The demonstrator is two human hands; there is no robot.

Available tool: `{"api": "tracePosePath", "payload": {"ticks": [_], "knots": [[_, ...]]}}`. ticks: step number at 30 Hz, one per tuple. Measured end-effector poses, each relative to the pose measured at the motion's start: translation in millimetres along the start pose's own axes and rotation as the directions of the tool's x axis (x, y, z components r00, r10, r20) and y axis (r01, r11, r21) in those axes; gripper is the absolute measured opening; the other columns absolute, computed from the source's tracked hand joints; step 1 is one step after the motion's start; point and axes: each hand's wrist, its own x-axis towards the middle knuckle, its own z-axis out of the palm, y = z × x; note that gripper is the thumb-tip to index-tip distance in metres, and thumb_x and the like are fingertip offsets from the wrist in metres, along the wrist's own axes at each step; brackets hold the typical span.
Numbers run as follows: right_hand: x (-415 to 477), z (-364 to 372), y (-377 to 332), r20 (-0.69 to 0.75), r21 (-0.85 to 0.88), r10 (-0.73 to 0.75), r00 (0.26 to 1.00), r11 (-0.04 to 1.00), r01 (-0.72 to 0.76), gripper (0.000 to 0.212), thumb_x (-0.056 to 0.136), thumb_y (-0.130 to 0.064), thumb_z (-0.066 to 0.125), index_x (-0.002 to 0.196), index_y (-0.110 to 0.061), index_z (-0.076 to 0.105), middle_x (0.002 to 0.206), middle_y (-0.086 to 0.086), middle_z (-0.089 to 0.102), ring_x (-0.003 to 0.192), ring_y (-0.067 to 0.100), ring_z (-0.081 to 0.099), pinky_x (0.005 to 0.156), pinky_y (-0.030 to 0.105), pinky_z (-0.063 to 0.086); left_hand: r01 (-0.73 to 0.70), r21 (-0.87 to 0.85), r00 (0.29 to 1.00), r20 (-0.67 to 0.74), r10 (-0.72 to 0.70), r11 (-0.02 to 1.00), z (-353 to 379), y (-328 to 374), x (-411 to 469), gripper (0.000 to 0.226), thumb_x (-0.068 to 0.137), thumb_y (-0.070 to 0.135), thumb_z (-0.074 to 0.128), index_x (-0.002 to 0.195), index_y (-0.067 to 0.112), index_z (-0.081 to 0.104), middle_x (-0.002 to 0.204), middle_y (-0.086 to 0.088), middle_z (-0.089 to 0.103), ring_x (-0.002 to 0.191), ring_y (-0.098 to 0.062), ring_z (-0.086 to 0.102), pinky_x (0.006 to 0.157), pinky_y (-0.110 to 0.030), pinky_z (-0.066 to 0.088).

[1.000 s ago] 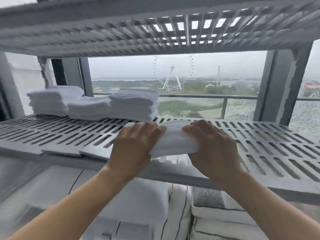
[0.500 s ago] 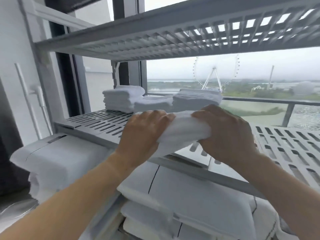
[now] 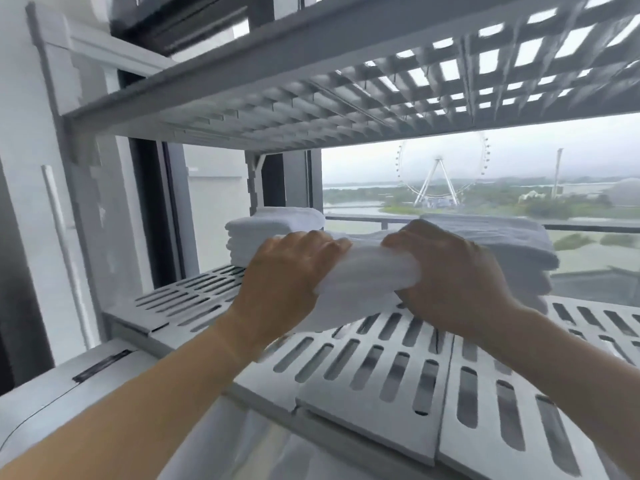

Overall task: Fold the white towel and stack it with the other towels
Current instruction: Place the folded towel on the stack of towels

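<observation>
Closed from both ends: left hand (image 3: 287, 271) and right hand (image 3: 450, 271), fingers curled over the top of the folded white towel (image 3: 367, 275), each grip wrapped round the cloth, thumbs hidden underneath. Bundle squeezed short and thick between the two grips, raised low over the slatted shelf (image 3: 381, 368). Lower layer sagging toward the slats below the left hand; touching or not, cannot tell. Held this way, by judgement, to stop the folds springing open during the carry.

Head view, looking forward beneath the grated upper shelf (image 3: 311, 109). Towel pointed toward the back of the shelf and the other towels there. Left stack (image 3: 273, 230): several folded white towels high, just beyond the left hand. Right stack (image 3: 512, 240): greyer in the blur, directly behind the right hand. Possibly a low third pile between them, mostly masked by knuckles; cannot tell.

Folding apparently finished; stacking not yet done. Likely next: a lift onto one of the stacks, then release with edges squared. Some risk of the sagging layer catching in the slots or the fold slackening on letting go.

Under the shelf, blurred white bedding (image 3: 69, 393) on a lower level. Beyond the glass, a Ferris wheel (image 3: 440, 174) under grey sky.
</observation>
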Motion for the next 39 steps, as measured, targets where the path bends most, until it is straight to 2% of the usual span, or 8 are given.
{"api": "tracePosePath", "payload": {"ticks": [10,17,22,27,30,33,37,39], "knots": [[72.0,65.9,25.2,0.042,0.0,0.181,0.983,0.983,-0.181,0.041,0.061,-0.019,0.068,0.099,-0.034,0.061,0.097,-0.012,0.062,0.074,0.023,0.059,0.061,0.028,0.036,-0.078,-0.079,0.997,-0.029,0.076,0.994,80.1,-79.9,50.5,0.061,0.061,-0.001,0.069,0.118,0.017,0.058,0.106,-0.005,0.067,0.091,-0.029,0.063,0.078,-0.045,0.051],[146.4,116.2,38.6,-0.018,-0.06,0.293,0.956,0.954,-0.294,0.036,0.066,-0.02,0.062,0.098,-0.034,0.061,0.1,-0.009,0.061,0.084,0.026,0.061,0.066,0.028,0.037,-0.124,-0.087,0.989,-0.093,0.116,0.988,138.0,-145.1,102.6,0.056,0.064,0.0,0.069,0.116,0.016,0.056,0.103,-0.009,0.066,0.087,-0.032,0.064,0.072,-0.045,0.052],[195.2,155.7,69.0,-0.032,-0.176,0.25,0.968,0.952,-0.252,0.037,0.067,-0.016,0.061,0.101,-0.03,0.059,0.102,-0.007,0.058,0.087,0.023,0.06,0.068,0.027,0.039,-0.142,-0.026,0.976,-0.17,0.135,0.99,192.5,-179.8,138.8,0.061,0.061,-0.004,0.071,0.117,0.015,0.055,0.104,-0.007,0.065,0.085,-0.029,0.063,0.067,-0.04,0.05],[192.7,193.2,97.2,-0.132,-0.302,0.065,0.989,0.948,-0.102,0.041,0.059,-0.003,0.065,0.099,-0.014,0.061,0.096,0.006,0.061,0.086,0.03,0.061,0.066,0.038,0.051,-0.135,-0.098,0.947,-0.305,0.099,0.986,254.1,-177.8,148.8,0.062,0.061,-0.013,0.065,0.115,0.014,0.054,0.103,-0.009,0.066,0.087,-0.029,0.062,0.074,-0.042,0.051],[152.2,219.4,111.0,0.086,-0.345,0.155,0.984,0.931,-0.117,0.043,0.063,-0.009,0.065,0.105,-0.016,0.058,0.106,0.005,0.058,0.096,0.029,0.058,0.076,0.04,0.049,-0.171,-0.151,0.973,-0.183,0.143,0.974,287.3,-157.1,108.3,0.059,0.054,-0.006,0.071,0.108,0.016,0.065,0.096,-0.004,0.067,0.077,-0.027,0.063,0.067,-0.036,0.052],[116.7,231.0,118.6,0.398,-0.406,0.249,0.883,0.911,-0.074,0.052,0.071,-0.024,0.066,0.119,-0.022,0.047,0.124,0.001,0.047,0.112,0.024,0.047,0.092,0.037,0.038,-0.2,-0.242,0.979,-0.002,0.205,0.95,302.7,-143.7,66.9,0.067,0.041,0.002,0.075,0.106,0.017,0.066,0.09,-0.001,0.067,0.069,-0.023,0.064,0.056,-0.031,0.053],[113.3,231.3,115.0,0.403,-0.462,0.323,0.856,0.88,-0.115,0.066,0.076,-0.022,0.063,0.135,-0.028,0.034,0.142,-0.003,0.037,0.131,0.021,0.033,0.105,0.045,0.029,-0.053,-0.245,0.978,0.182,0.099,0.968,297.4,-138.9,67.9,0.064,0.064,-0.002,0.061,0.123,0.02,0.05,0.115,-0.002,0.058,0.094,-0.028,0.06,0.079,-0.04,0.048],[119.5,230.4,113.5,0.425,-0.451,0.375,0.824,0.877,-0.167,0.062,0.078,-0.017,0.06,0.134,-0.031,0.036,0.14,-0.006,0.04,0.131,0.019,0.035,0.1,0.046,0.036,0.007,-0.254,0.96,0.274,0.065,0.967,297.9,-140.9,80.1,0.058,0.075,-0.003,0.047,0.126,0.023,0.039,0.121,-0.001,0.052,0.1,-0.028,0.056,0.079,-0.039,0.045]]}}
